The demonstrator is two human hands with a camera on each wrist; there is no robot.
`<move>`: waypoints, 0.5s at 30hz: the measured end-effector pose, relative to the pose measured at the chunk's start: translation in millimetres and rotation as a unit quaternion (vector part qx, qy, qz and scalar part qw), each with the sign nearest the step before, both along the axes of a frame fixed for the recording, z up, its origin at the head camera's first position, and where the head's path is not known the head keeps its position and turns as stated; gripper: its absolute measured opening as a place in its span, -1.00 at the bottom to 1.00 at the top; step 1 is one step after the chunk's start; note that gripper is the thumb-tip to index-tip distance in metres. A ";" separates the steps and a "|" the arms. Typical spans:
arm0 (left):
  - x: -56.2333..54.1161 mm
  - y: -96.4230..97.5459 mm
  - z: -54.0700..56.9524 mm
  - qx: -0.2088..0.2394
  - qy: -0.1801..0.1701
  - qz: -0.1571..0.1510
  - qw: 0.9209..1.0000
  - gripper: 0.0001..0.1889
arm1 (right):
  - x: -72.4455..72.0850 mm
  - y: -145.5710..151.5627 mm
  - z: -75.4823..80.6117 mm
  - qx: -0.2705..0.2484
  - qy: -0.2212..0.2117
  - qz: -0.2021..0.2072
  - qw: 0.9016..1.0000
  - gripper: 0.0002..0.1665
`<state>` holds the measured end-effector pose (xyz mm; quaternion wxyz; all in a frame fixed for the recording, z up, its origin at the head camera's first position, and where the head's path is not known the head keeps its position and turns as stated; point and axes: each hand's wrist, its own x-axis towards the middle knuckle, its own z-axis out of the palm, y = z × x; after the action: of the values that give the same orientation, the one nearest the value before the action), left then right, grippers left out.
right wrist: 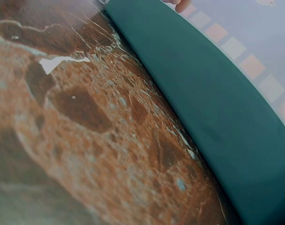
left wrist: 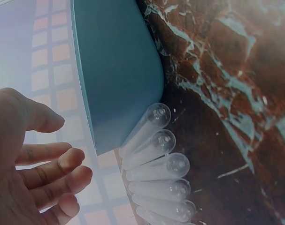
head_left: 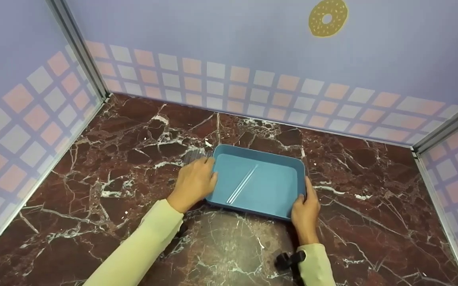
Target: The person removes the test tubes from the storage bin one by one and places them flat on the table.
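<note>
A blue rectangular tray (head_left: 266, 190) rests on the marbled surface, with a clear tube (head_left: 241, 184) lying slantwise across its floor. My right hand (head_left: 307, 212) grips the tray's right end, thumb on the rim and fingers along the outside. At the left end is my left hand (head_left: 197, 180), which overlaps the rim in the head view. In the left wrist view its fingers (left wrist: 62, 164) are loosely bent and hold nothing. Several clear round-ended test tubes (left wrist: 163, 166) lie side by side next to the tray wall (left wrist: 121, 61). From above, my left hand partly hides them.
A back wall (head_left: 197, 31) with pastel squares and a doughnut picture (head_left: 327, 18) stands behind the dark red marbled surface (head_left: 105, 174). Side walls meet it at metal corner posts (head_left: 82, 51). A black wrist mount (head_left: 288, 260) sits at my right sleeve.
</note>
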<state>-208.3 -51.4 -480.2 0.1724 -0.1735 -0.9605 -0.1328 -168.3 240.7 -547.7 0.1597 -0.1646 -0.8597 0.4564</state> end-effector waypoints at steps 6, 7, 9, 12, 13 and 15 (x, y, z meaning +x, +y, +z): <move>0.6 3.4 0.8 -0.001 -0.003 -0.005 1.000 -0.74 | -0.1 -0.2 -0.4 0.002 -0.001 0.001 1.000 -0.34; 0.5 4.0 0.7 -0.001 -0.004 -0.005 1.000 -0.73 | -0.1 -0.3 -0.3 0.003 -0.001 0.002 1.000 -0.34; 0.4 5.2 0.0 0.000 -0.005 -0.006 1.000 -0.71 | 0.0 -0.5 -0.1 0.003 -0.002 0.002 1.000 -0.35; 0.3 7.3 -1.1 0.005 0.000 -0.011 1.000 -0.71 | 0.3 -0.7 0.2 0.001 -0.006 0.002 1.000 -0.35; 0.1 8.0 -1.9 0.007 0.003 -0.012 1.000 -0.72 | 0.4 -0.7 0.3 0.000 -0.008 0.002 1.000 -0.35; -0.1 9.7 -3.1 0.009 0.006 -0.016 1.000 -0.73 | 0.4 -0.8 0.6 -0.001 -0.011 0.002 1.000 -0.34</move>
<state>-208.3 -41.7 -483.3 0.1777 -0.1886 -0.9552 -0.1431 -167.9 240.0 -547.1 0.1490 -0.1676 -0.8613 0.4560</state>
